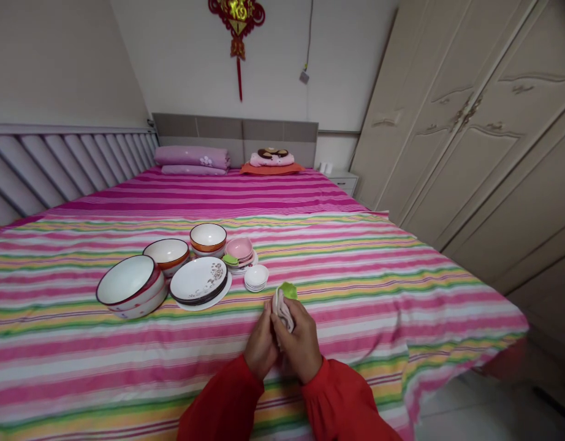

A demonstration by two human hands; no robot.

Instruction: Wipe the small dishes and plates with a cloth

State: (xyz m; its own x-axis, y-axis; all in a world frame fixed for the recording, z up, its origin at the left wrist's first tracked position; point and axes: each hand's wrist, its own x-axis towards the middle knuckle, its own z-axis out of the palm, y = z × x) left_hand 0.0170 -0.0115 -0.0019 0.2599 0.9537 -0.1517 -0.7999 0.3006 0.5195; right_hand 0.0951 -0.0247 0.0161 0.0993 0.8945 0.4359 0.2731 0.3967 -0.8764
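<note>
Close together above the striped bedspread, both hands work on one small white dish (pixel 275 301), seen edge-on with most of it hidden by fingers. My left hand (pixel 260 340) is closed around its left side. In my right hand (pixel 301 338) a pale, crumpled cloth (pixel 285 311) is pressed against the dish. Just beyond the fingers shows a bright green leaf-shaped piece (pixel 289 290); whether it lies on the bed or touches the hands I cannot tell. Nearest to the hands on the left stands a stack of small white dishes (pixel 257 275).
Left of the hands are stacked plates (pixel 198 278), a large bowl (pixel 130 288), an orange-banded bowl (pixel 166 252), another bowl (pixel 208 239) and pink bowls (pixel 239 247). A green piece (pixel 230 260) rests beside them. The bed's edge drops off at right, near the wardrobe (pixel 448 116).
</note>
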